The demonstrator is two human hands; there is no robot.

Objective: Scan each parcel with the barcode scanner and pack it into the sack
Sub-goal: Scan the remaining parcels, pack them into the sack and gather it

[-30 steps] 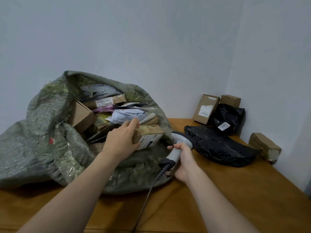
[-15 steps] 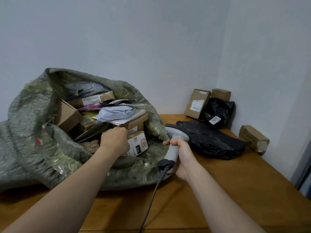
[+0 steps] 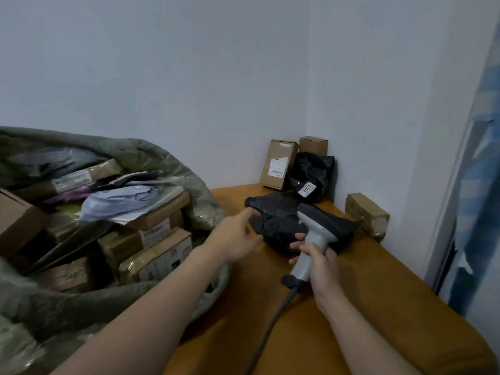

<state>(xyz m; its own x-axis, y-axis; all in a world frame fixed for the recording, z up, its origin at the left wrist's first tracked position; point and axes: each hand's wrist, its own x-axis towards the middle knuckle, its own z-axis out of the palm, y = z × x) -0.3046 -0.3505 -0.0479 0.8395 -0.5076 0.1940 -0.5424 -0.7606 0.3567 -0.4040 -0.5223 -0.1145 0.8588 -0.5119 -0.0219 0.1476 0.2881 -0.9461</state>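
Left grip (image 3: pixel 235 239), fingers spread, hovering at black parcel's (image 3: pixel 276 223) nine o'clock edge; right grip (image 3: pixel 322 266) clasping scanner (image 3: pixel 313 236). Risking slack film slipping from thin pinch, label possibly facing down.

A wooden table (image 3: pixel 378 307) with an orange-brown top runs from the near edge to the far right corner of the room, where it stands against both walls. The far wall (image 3: pixel 162 63) is plain and pale, and so is the right wall (image 3: pixel 378 90) that meets it in the corner. At the extreme right hangs a blue-and-white checked cloth (image 3: pixel 484 185), too blurred to make out further, with a pale upright edge just to its left.
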